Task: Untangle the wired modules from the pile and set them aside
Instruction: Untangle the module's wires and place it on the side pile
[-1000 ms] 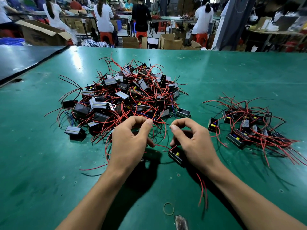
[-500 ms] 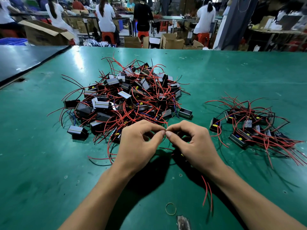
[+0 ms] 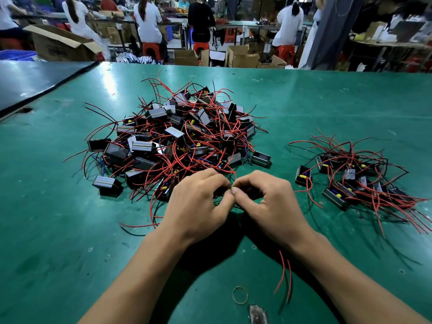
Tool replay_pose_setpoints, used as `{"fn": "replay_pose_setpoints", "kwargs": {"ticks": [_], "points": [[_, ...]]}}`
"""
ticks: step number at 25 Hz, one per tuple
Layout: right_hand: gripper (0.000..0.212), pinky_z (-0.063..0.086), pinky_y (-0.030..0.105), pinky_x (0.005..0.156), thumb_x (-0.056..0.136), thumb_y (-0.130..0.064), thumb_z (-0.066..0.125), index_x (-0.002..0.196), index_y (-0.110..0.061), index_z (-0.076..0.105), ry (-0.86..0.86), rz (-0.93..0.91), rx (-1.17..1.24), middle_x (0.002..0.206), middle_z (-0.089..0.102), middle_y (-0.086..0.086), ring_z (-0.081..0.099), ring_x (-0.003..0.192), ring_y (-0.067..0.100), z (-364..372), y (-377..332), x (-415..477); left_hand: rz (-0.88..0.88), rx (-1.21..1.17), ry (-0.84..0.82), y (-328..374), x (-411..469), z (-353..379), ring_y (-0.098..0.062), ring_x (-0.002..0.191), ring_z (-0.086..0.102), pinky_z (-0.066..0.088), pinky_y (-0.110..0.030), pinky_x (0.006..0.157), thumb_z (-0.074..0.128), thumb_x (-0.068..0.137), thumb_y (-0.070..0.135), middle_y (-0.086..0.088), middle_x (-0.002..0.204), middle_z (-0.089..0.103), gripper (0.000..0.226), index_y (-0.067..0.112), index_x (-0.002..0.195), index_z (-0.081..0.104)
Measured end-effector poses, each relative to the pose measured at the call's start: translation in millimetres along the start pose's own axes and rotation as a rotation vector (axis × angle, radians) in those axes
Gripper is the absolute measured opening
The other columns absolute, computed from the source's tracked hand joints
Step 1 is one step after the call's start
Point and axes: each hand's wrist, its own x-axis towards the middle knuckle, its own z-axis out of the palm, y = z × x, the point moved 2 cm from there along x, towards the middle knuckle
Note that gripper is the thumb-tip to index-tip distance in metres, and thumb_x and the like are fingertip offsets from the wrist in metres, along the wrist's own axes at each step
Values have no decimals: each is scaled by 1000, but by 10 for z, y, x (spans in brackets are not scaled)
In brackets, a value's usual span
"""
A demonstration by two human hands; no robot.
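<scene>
Working at the near edge of the pile (image 3: 177, 141), the left hand (image 3: 194, 206) and right hand (image 3: 268, 202) sit knuckle to knuckle, fingers curled and thumb tips touching. They pinch what looks like the wires (image 3: 283, 272) of a single module. The module itself is hidden under the palms, so which hand carries it cannot be told, though two red ends trail out below the right wrist. By my judgement the job is well under half done. The set-aside group (image 3: 357, 181) lies well apart to the right, small and flat, while the heap of black modules and red leads ahead is much larger and thoroughly knotted. The green table (image 3: 327, 101) is glossy and scuffed, with a rubber band (image 3: 240, 295) near its front edge. Beyond it, people (image 3: 147, 19) sit on red stools (image 3: 152, 49) at benches among cardboard boxes (image 3: 240, 56).
</scene>
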Motion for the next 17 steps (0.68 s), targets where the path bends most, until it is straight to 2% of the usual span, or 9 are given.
{"fn": "replay_pose_setpoints", "kwargs": {"ticks": [5, 11, 17], "points": [[22, 53, 44, 70, 87, -42, 55, 88, -24, 68, -13, 3, -92, 84, 65, -10, 63, 75, 16, 3, -35, 28, -46, -6, 39, 6, 14, 2, -20, 71, 64, 53, -38, 66, 61, 82, 29, 6, 79, 69, 21, 15, 83, 76], [14, 51, 44, 67, 90, -32, 58, 89, -19, 65, 23, -18, -163, 84, 62, -7, 59, 74, 19, 43, -86, 26, -70, 45, 67, 18, 13, -1, -22, 73, 67, 53, -37, 66, 60, 80, 29, 4, 80, 72, 20, 16, 83, 76], [15, 51, 44, 65, 89, -33, 54, 86, -20, 61, 44, -2, -166, 84, 61, -6, 57, 73, 20, 86, -73, 26, -77, 79, 79, 51, 11, 13, -23, 72, 66, 53, -38, 66, 59, 80, 29, 4, 79, 72, 21, 16, 82, 76]]}}
